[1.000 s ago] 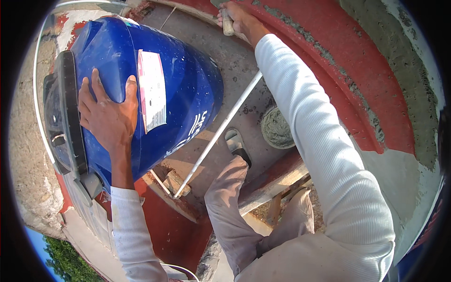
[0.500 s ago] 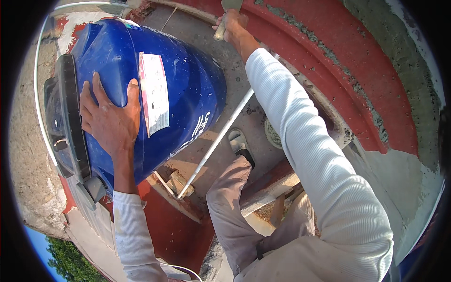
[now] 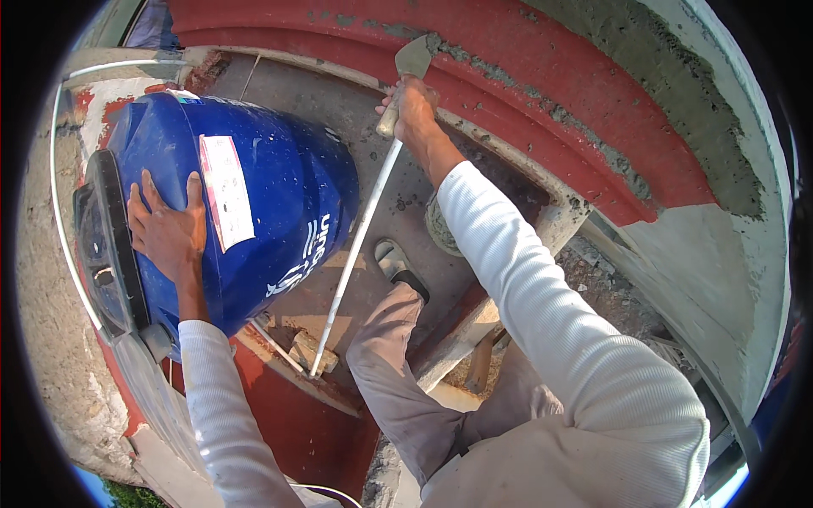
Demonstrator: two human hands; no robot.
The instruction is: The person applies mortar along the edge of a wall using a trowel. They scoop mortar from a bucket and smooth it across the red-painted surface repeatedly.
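the trowel (image 3: 413,57) sits beside the grey mortar strip (image 3: 501,74) on the red ledge (image 3: 559,52), its handle (image 3: 388,120) wrapped in the curled right hand (image 3: 417,106), seemingly for control, while the left hand (image 3: 175,236) lies spread on the blue tank (image 3: 284,173), likely as a brace.

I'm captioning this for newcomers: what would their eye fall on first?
Probably the large, rounded blue plastic tank filling the left side, with the left hand spread on it. Near top centre, the right hand grips a pale-handled metal trowel, its blade near a rough grey mortar strip on the curved red wall.
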